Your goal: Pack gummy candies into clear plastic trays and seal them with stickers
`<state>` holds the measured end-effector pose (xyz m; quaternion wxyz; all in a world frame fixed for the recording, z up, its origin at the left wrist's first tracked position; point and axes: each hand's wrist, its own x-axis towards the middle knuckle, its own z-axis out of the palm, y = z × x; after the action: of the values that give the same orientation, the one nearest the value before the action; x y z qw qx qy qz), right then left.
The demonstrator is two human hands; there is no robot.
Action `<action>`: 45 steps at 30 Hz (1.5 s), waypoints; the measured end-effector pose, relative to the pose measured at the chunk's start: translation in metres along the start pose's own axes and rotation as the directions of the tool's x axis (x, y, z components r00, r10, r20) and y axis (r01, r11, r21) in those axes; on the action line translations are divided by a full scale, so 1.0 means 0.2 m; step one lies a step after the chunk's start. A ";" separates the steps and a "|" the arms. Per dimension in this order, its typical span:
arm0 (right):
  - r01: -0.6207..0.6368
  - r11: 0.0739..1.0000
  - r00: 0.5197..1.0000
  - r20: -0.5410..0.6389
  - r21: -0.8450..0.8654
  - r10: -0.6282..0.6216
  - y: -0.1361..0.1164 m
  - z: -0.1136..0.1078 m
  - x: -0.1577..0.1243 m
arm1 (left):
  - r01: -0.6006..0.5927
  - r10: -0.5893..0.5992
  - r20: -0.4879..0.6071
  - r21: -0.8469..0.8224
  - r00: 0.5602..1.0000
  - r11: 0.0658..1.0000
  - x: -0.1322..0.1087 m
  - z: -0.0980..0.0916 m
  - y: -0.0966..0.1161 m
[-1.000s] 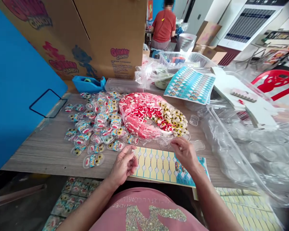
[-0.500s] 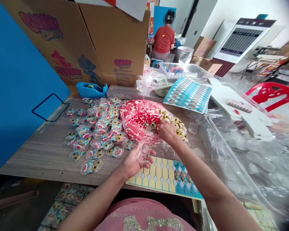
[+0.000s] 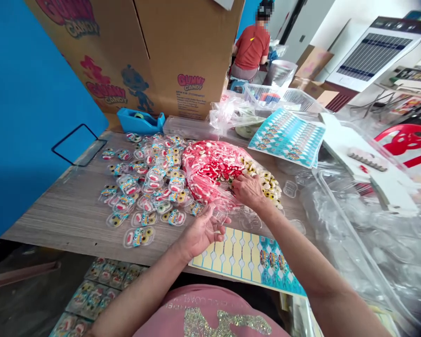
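My left hand (image 3: 201, 234) holds a small clear plastic candy case (image 3: 219, 216) between thumb and fingers, above the table's front. Beyond it, my right hand (image 3: 247, 189) reaches into the candies, fingers bent downward; what its fingertips touch is hidden. Red and white gummy candies (image 3: 214, 159) lie in an opened clear bag, and yellow-and-white eye-shaped gummies (image 3: 271, 185) are heaped along its right side. To the left spreads a pile of filled, labelled candy cases (image 3: 154, 178). Below my hands lies a partly used sticker sheet (image 3: 231, 255).
A blue tape dispenser (image 3: 140, 122) stands before a large cardboard box (image 3: 189, 47). More sticker sheets (image 3: 287, 135) lie at the back right. A big clear tub (image 3: 354, 243) of plastic cases stands on the right. A person in a red shirt (image 3: 251, 47) sits further back.
The camera view has shifted, so the scene sits slightly further right. My left hand still holds the case, tilted a little differently; my right hand stays at the candies.
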<state>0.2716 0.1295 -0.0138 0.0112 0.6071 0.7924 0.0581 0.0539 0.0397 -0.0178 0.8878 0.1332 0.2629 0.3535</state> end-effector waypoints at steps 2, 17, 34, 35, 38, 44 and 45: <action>-0.008 0.999 0.999 -0.051 0.039 0.010 -0.01 -0.05 -0.03 | -0.037 0.037 -0.019 0.000 0.999 0.999 0.00 -0.02 0.00; 0.101 0.663 0.969 -0.224 0.742 0.104 -0.40 -0.18 -0.42 | -0.189 0.189 -0.105 0.013 0.976 0.982 0.00 0.03 -0.13; 0.176 0.668 0.967 -0.255 0.723 0.022 -0.33 -0.05 -0.42 | -0.246 0.289 -0.168 0.238 0.942 0.940 -0.03 0.00 -0.16; 0.126 0.657 0.968 -0.237 0.744 0.084 -0.28 -0.05 -0.40 | -0.229 0.276 -0.181 0.241 0.944 0.943 -0.03 0.00 -0.15; -0.084 0.821 0.960 -0.176 0.565 0.219 -0.08 -0.05 -0.28 | -0.198 0.247 -0.203 0.235 0.947 0.952 -0.02 0.01 -0.13; -0.125 0.991 0.989 0.084 0.058 0.120 0.07 -0.03 -0.02 | -0.181 0.195 -0.136 0.104 0.971 0.978 0.00 0.02 -0.13; -0.115 0.993 0.990 0.090 0.037 0.111 0.07 -0.03 -0.01 | -0.177 0.186 -0.127 0.075 0.974 0.981 0.00 0.02 -0.12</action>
<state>0.2846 0.1315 -0.0070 0.0297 0.6530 0.7566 0.0152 0.0688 0.0222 -0.0249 0.8276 0.1608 0.3193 0.4328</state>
